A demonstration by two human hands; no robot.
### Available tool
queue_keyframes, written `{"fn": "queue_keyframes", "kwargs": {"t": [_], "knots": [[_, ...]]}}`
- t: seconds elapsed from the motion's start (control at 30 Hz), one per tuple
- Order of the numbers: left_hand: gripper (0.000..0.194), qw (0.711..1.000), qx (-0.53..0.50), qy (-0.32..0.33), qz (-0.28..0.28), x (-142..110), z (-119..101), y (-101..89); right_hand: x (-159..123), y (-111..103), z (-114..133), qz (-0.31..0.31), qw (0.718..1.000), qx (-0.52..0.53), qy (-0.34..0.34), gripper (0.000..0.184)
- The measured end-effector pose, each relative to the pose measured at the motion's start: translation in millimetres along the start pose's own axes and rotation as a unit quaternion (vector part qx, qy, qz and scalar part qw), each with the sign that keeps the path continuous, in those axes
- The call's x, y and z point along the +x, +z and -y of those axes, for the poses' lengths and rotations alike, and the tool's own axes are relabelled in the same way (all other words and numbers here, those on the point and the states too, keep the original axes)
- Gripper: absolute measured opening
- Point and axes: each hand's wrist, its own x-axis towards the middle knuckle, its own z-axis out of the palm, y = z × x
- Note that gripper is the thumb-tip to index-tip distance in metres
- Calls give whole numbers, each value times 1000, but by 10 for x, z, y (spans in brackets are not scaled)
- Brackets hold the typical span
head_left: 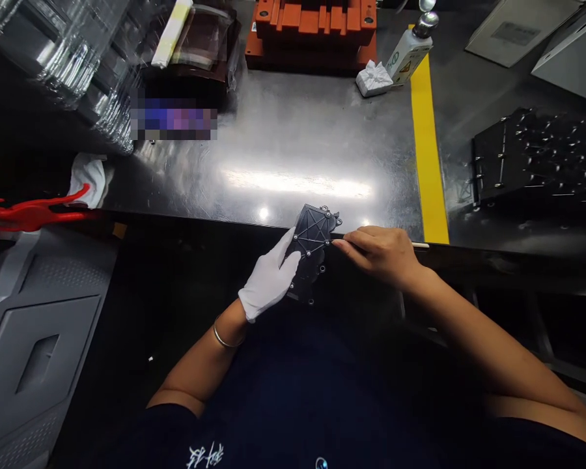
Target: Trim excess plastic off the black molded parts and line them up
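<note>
My left hand (269, 279), in a white glove, is closed around a black ribbed plastic part (315, 225) with small metal-looking round inserts. The part is held tilted at the front edge of the metal table. Bare, my right hand (383, 254) pinches a thin stick-like tool (421, 245), whose pale end sticks out behind the hand. The tool's other end points at the right edge of the black part, beside one insert. Whether it touches there I cannot tell, and the fingers hide its middle.
An orange fixture block (312, 32) stands at the back of the metal table (297, 124). Near it are a pump bottle (410, 55) and a folded white cloth (374, 79). Stacked black parts (542, 159) lie right of the yellow tape (428, 150). Red-handled pliers (39, 213) rest left, above a grey bin (39, 339).
</note>
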Motion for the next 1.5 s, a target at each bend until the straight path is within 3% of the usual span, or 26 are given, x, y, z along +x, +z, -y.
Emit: {"fn": "queue_keyframes", "kwargs": {"t": [0.2, 0.57, 1.03, 1.27, 1.43, 1.5], "knots": [[56, 999, 14, -9, 47, 14, -41, -27, 48, -32, -25, 20, 1000, -7, -7, 52], [54, 999, 31, 4, 29, 21, -24, -17, 7, 11, -34, 7, 1000, 7, 17, 52], [55, 999, 32, 5, 36, 23, 14, -32, -86, 86, -19, -25, 992, 116, 48, 40], [54, 1000, 10, 3, 18, 14, 35, 18, -233, 114, 162, -50, 979, 153, 121, 37], [54, 999, 29, 16, -7, -8, 38, 82, -305, 163, 380, -102, 978, 73, 168, 38], [54, 999, 42, 10, -9, -16, 35, 95, -309, 170, 437, -97, 979, 54, 170, 39]]}}
